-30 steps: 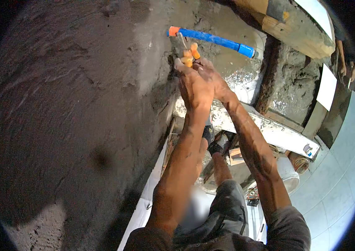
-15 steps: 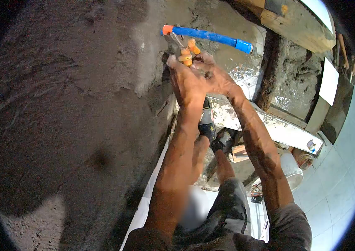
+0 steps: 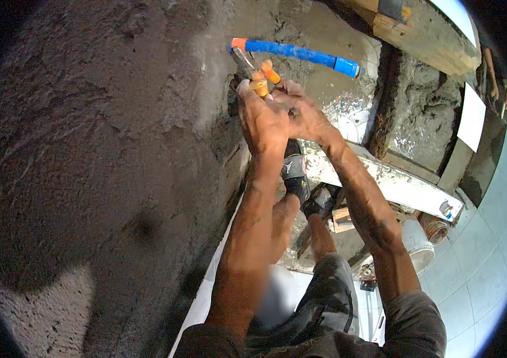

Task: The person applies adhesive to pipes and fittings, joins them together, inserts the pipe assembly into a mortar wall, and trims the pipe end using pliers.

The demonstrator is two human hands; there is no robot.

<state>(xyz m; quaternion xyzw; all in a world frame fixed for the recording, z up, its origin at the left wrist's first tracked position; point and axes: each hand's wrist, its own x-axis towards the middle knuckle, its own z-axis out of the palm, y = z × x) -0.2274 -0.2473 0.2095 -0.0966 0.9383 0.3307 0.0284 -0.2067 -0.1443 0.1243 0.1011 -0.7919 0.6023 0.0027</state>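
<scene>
My left hand (image 3: 260, 119) is closed around an orange-handled tool (image 3: 259, 88) with a narrow metal part (image 3: 243, 61) pointing up and left. My right hand (image 3: 307, 113) presses close against the left, its fingers curled at the same orange pieces. A second orange piece (image 3: 271, 73) sticks out just above the fingers; I cannot make out whether it belongs to the same tool. The tool's lower end is hidden by my hands. Just beyond them lies a blue pipe (image 3: 292, 50) with an orange end (image 3: 239, 43) and a wider blue collar (image 3: 346, 67).
To the left rises a rough, dark cement wall (image 3: 104, 131). A wet, grey ledge (image 3: 319, 83) bears the pipe. A white, splattered board (image 3: 385, 179) spans below my hands. A white bucket (image 3: 418, 244) stands low right, near pale floor tiles (image 3: 474, 268). Another person's arm (image 3: 491, 74) shows far right.
Both hands and the orange-handled tool have shifted slightly left and down, and the metal part shows more clearly. The blue pipe lies in nearly the same place.
</scene>
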